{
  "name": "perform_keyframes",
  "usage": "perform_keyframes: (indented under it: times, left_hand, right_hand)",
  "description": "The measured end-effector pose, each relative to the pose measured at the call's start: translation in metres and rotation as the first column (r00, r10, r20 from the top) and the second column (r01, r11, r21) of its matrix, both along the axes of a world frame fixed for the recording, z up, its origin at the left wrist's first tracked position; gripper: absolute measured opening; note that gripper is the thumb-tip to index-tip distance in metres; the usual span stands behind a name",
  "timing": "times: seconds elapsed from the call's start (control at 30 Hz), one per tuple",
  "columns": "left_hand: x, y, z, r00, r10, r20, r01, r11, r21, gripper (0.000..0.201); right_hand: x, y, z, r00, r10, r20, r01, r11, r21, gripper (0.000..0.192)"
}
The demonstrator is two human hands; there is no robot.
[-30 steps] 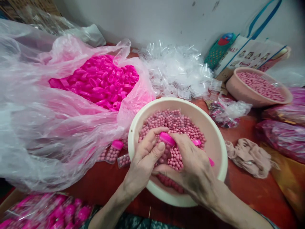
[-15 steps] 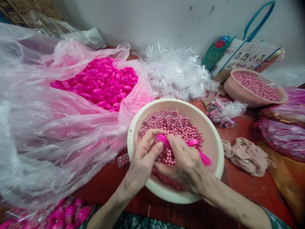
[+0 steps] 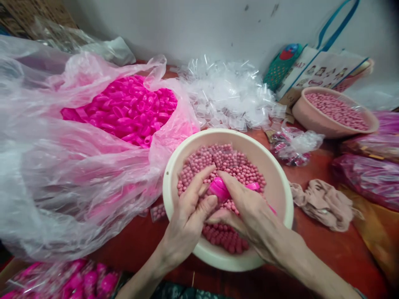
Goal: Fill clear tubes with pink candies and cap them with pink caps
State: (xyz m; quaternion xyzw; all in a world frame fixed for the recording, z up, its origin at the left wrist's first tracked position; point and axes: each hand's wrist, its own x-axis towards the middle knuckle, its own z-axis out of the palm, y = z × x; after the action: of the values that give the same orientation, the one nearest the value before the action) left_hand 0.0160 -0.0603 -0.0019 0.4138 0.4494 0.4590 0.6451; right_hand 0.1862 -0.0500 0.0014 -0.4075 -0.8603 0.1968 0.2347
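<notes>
Over a cream basin (image 3: 280, 166), my left hand (image 3: 188, 211) grips a small bright pink plastic shell (image 3: 220, 189) between thumb and fingers. My right hand (image 3: 249, 203) closes on the same shell from the other side, its index finger along the top edge. Pink beads (image 3: 224, 236) fill the bottom of the basin below both hands. Small clear packets of beads (image 3: 202, 158) lie on the loose ones. Another pink plastic piece (image 3: 253, 186) rests on the beads beyond my right hand, and part of one more shows beside that wrist.
Left of the basin, a large translucent bag (image 3: 124, 166) gapes around many pink plastic shells (image 3: 134, 108). Clear plastic pieces (image 3: 230, 91) heap up behind. To the right are a bowl of beads (image 3: 338, 118), a crumpled cloth (image 3: 327, 203) and purple-wrapped packs (image 3: 369, 176).
The pink shell has turned between my hands and now shows a rounded side. My right hand has moved slightly. The long pink piece by my right hand is now mostly hidden.
</notes>
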Motion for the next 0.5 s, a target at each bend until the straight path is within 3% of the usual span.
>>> perform_keyframes:
  times: [0.07, 0.2, 0.3, 0.37, 0.43, 0.5]
  left_hand:
    - [0.000, 0.000, 0.001, 1.000, 0.018, -0.003, -0.018, 1.000, 0.002, 0.048]
    - [-0.001, 0.001, 0.001, 0.998, -0.004, -0.062, 0.005, 1.000, 0.018, 0.044]
    - [-0.001, 0.001, 0.000, 0.997, -0.020, -0.081, 0.023, 0.999, 0.048, 0.039]
    - [-0.001, 0.001, -0.002, 0.998, -0.013, -0.055, 0.017, 0.997, 0.074, 0.035]
    - [-0.001, 0.000, -0.004, 1.000, -0.001, -0.029, 0.003, 0.996, 0.084, 0.031]
    - [-0.002, -0.001, -0.005, 0.999, 0.009, -0.032, -0.006, 0.997, 0.078, 0.028]
  right_hand:
    - [0.002, -0.003, 0.001, 0.992, 0.044, 0.116, -0.060, 0.988, 0.144, 0.062]
    - [0.002, -0.001, 0.010, 0.954, -0.014, 0.299, -0.104, 0.921, 0.375, 0.037]
    - [-0.004, 0.000, 0.015, 0.899, -0.056, 0.435, -0.175, 0.864, 0.472, 0.032]
    - [-0.012, 0.002, 0.017, 0.844, -0.118, 0.523, -0.173, 0.863, 0.474, 0.028]
    - [-0.022, 0.006, 0.015, 0.819, -0.118, 0.562, -0.136, 0.911, 0.389, 0.028]
    - [-0.030, 0.010, 0.010, 0.869, -0.093, 0.486, -0.076, 0.945, 0.317, 0.028]
